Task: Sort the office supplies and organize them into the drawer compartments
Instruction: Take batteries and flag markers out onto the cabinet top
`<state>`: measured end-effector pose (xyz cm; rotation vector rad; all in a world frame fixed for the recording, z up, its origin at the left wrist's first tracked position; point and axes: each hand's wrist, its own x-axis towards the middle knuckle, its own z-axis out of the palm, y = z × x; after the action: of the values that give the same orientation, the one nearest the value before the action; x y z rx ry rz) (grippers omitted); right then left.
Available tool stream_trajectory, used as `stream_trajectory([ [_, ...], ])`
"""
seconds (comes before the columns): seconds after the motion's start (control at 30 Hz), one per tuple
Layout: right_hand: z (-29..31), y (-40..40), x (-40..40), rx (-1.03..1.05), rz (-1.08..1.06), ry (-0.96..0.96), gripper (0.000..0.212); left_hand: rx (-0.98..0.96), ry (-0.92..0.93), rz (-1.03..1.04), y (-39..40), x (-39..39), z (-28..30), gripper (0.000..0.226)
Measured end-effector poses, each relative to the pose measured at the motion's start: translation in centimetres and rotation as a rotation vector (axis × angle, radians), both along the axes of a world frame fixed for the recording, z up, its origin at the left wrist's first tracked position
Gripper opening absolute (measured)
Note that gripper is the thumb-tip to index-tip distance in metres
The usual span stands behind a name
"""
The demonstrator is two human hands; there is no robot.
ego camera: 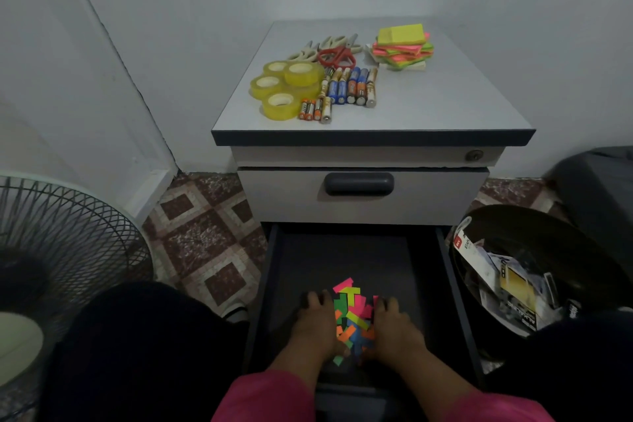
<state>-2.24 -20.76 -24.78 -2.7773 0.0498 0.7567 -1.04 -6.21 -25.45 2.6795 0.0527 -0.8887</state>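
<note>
The lower drawer (342,250) of a grey cabinet stands pulled out, dark inside. A loose heap of small neon paper flags (354,317) lies near its front. My left hand (317,322) rests flat against the heap's left side and my right hand (394,324) against its right side, fingers pointing away from me. On the cabinet top (428,106) lie yellow tape rolls (282,87), several batteries (346,89), several scissors (334,51) and a stack of neon sticky notes (402,46).
The upper drawer (359,185) is closed. A black bin (534,271) full of torn packaging stands right of the open drawer. A floor fan (58,250) stands at the left on the tiled floor. My dark-clad knees flank the drawer.
</note>
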Motion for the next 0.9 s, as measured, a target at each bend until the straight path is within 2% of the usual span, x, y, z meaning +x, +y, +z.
stream_trajectory([
  [0.17,0.2,-0.2,0.4,0.134,-0.045,-0.004,0.069,-0.117,-0.074,-0.027,-0.4,0.0,0.0,0.087],
  [0.33,0.4,-0.1,0.3,0.239,-0.130,-0.035,0.038,-0.220,-0.146,0.009,-1.2,-0.2,-0.1,0.069],
  [0.4,0.6,-0.1,0.2,0.261,-0.154,-0.047,0.010,-0.289,-0.153,0.032,-1.3,-0.1,-0.1,0.062],
  [0.43,0.5,-0.1,0.3,0.285,-0.180,-0.050,0.007,-0.324,-0.163,0.043,-1.3,0.0,0.1,0.059],
  [0.5,-0.1,-0.4,0.8,0.331,-0.260,-0.056,0.023,-0.378,-0.186,0.070,-1.1,0.5,0.4,0.056],
  [0.6,0.3,-0.8,1.2,0.367,-0.347,-0.054,0.015,-0.420,-0.238,0.161,-0.6,1.4,0.6,0.053],
  [0.63,0.3,-0.9,1.2,0.350,-0.367,-0.057,0.022,-0.395,-0.280,0.167,-0.5,1.7,0.6,0.050],
  [0.7,0.5,-1.1,1.1,0.262,-0.375,0.006,0.065,-0.256,-0.343,0.083,-0.3,2.5,0.6,0.055],
  [0.77,0.9,-0.9,0.7,0.207,-0.360,0.067,0.093,-0.144,-0.319,-0.061,-0.2,3.2,0.7,0.066],
  [0.9,0.7,-0.1,-0.2,0.043,-0.190,0.080,0.095,-0.069,-0.214,-0.291,-1.0,4.3,0.5,0.079],
])
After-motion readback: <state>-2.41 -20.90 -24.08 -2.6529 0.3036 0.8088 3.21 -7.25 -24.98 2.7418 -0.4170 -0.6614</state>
